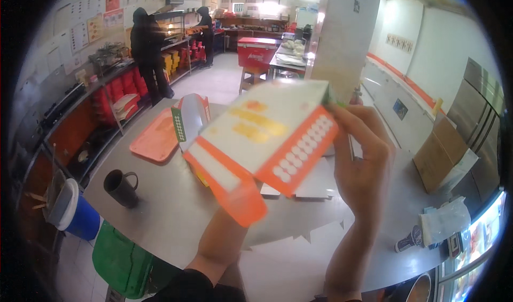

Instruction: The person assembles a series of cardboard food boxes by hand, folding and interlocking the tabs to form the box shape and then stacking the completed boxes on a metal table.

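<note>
A partly folded cardboard food box [256, 125], white with yellow print and orange, white-dotted sides, is held up tilted above the steel table. My right hand [366, 147] pinches its far right corner between thumb and fingers. From below, my left hand [220, 235] reaches up behind the box; its fingers are hidden, so its grip does not show. One orange flap hangs loose at the box's near end, and a side panel [179, 124] with a green edge stands out on the left. Flat white card sheets [299, 264] lie on the table near my forearms.
An orange tray [156, 136] and a dark mug [122, 188] stand on the steel table [171, 222] to the left. A brown carton [441, 152] and a paper cup [409, 239] are at the right. Two people in dark clothes stand by the shelves at the far left.
</note>
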A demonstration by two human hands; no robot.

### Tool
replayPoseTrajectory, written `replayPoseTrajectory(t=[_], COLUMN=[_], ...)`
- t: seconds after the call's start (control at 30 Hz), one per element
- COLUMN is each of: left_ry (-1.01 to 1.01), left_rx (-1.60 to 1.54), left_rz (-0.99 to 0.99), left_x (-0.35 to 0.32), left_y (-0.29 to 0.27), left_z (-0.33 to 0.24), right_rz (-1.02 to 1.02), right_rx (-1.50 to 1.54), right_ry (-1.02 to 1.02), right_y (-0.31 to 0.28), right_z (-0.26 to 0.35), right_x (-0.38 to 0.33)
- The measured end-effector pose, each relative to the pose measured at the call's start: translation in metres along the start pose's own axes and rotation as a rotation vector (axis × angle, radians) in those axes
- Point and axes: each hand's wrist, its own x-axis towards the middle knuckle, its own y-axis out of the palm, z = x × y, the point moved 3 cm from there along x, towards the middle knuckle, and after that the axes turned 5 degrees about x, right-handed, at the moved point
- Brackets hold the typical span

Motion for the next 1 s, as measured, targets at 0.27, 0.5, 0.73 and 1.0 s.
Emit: replayPoseTrajectory(t=[0.27, 0.5, 0.73, 1.0], left_ry=[-0.008, -0.05, 0.108, -0.109], left_rx=[-0.067, -0.251, 0.355, -0.454], left_rz=[-0.008, -0.093, 0.455, 0.232], left_x=[0.005, 0.021, 0.002, 0.015], left_y=[0.034, 0.033, 0.053, 0.036], left_z=[0.002, 0.01, 0.001, -0.004], right_rz=[-0.058, 0.086, -0.009, -0.14], right_rx=[-0.01, 0.092, 0.066, -0.054], right_ry=[0.002, 0.027, 0.047, -0.041], right_y=[0.003, 0.014, 0.001, -0.017], right_z=[-0.004, -0.028, -0.015, -0.032], right_x=[-0.004, -0.009, -0.003, 0.0])
